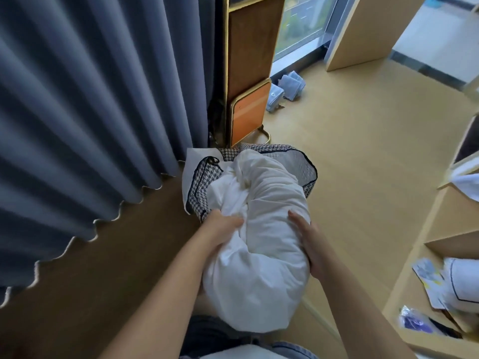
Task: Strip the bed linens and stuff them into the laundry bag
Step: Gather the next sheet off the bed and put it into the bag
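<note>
A big white bundle of bed linens (261, 224) lies between my arms, its far end inside the open mouth of a houndstooth laundry bag (302, 161) standing on the floor. My left hand (224, 225) grips a fold of the white fabric on the bundle's left side, fingers dug into the cloth. On the right side, my right hand (308, 242) presses flat against the bundle with straight fingers. The near end of the bundle hangs over my lap. Most of the bag's body is hidden under the linens.
Blue-grey curtains (90, 112) hang at the left over a brown floor strip. An orange and brown cart (248, 81) stands behind the bag. Blue slippers (283, 90) lie near the window. Light wooden shelves (440, 255) with packets stand at the right.
</note>
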The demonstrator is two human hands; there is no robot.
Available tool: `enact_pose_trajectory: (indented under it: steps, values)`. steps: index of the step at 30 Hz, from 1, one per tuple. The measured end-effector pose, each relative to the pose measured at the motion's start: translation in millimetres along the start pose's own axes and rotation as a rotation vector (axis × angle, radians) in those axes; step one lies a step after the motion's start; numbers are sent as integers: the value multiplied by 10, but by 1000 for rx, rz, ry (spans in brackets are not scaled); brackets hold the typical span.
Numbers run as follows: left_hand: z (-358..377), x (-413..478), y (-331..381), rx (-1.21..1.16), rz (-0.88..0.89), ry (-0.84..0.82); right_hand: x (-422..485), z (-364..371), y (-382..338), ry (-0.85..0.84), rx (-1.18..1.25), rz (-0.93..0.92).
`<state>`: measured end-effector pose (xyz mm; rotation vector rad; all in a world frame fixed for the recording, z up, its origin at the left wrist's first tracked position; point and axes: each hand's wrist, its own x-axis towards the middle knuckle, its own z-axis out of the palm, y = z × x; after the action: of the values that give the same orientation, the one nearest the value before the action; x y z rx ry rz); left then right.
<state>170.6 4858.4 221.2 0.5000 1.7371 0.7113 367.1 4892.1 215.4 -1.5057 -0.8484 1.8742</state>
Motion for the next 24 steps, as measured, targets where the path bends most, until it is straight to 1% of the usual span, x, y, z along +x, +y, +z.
enact_pose_trajectory:
  steps: [2, 5, 8, 10, 13, 15, 17, 19, 20, 23, 24]
  values:
    - [-124, 366, 369, 159, -13, -122, 331, 95, -153, 21, 43, 37]
    - [-262, 924, 993, 440, 19, -297, 755, 278, -358, 120, 150, 139]
    - [-259, 1505, 1560, 781, 62, -404, 1156, 521, -521, 199, 253, 232]
    - [-186, 1936, 1845, 921, 77, -446, 1488, 644, -542, 251, 326, 269]
    - [-1, 2596, 2024, 1022, 60, -558, 1973, 711, -460, 350, 382, 274]
    - [162, 2917, 1982, 1109, 67, -590, 2193, 702, -345, 390, 407, 332]
    - [347, 3146, 1925, 1213, 58, -668, 2362, 675, -189, 441, 394, 373]
    - [503, 3367, 1848, 1188, 12, -755, 2536, 599, 11, 503, 362, 399]
    - [562, 3476, 1779, 1129, -22, -774, 2607, 562, 84, 519, 360, 403]
    - [744, 3832, 1557, 776, -130, -768, 2780, 477, 179, 553, 440, 348]
    - [803, 3897, 1486, 684, -112, -730, 2842, 458, 190, 565, 498, 311]
